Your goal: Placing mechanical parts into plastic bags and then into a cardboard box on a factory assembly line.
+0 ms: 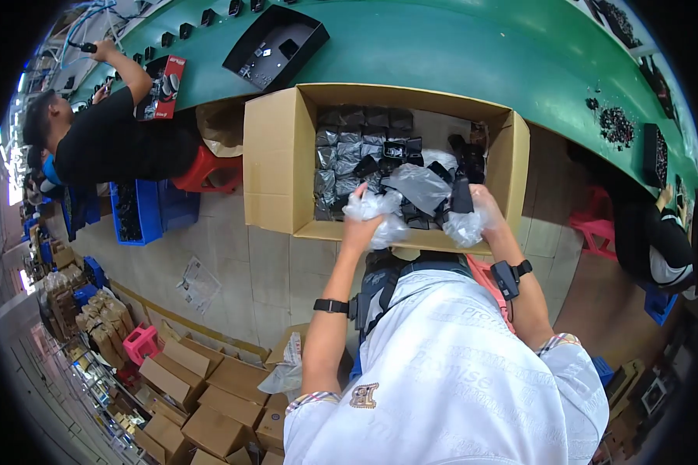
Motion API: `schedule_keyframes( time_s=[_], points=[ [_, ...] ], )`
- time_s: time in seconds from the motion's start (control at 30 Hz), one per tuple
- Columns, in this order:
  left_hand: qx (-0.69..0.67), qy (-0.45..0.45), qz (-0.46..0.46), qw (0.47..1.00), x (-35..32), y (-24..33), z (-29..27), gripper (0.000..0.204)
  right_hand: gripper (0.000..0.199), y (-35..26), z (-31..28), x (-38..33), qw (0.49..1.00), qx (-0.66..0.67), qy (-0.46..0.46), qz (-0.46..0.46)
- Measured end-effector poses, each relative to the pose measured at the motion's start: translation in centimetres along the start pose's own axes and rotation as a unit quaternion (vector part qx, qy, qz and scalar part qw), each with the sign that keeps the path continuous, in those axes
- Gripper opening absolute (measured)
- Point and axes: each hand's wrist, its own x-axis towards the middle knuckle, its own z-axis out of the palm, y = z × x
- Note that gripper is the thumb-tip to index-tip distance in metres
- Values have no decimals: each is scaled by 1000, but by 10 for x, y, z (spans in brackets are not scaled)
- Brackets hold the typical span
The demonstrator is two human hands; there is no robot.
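A cardboard box with raised flaps lies in front of me. Rows of black parts wrapped in clear plastic fill its left side, and loose black parts lie heaped toward its right. At the box's near edge my left hand is closed on a crumpled clear plastic bag. My right hand, near the right wall, grips another clear plastic bag. A dark piece stands just beside that hand; whether the hand holds it I cannot tell. Between my hands lies a greyish plastic bag.
Beyond the box runs a green workbench with a black tray and scattered small parts. A person works at left, another at right. Blue crates, red stools and cardboard boxes stand around.
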Motion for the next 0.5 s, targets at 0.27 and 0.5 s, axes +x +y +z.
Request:
schedule_keyframes(
  time_s=[0.27, 0.5],
  points=[
    [-6, -288, -25, 957, 7, -21, 70, 57, 34, 23, 6, -2, 991, -5, -132, 18],
    [84, 65, 80, 991, -22, -1, -21, 50, 26, 35, -71, 14, 935, -274, 225, 6]
  ],
)
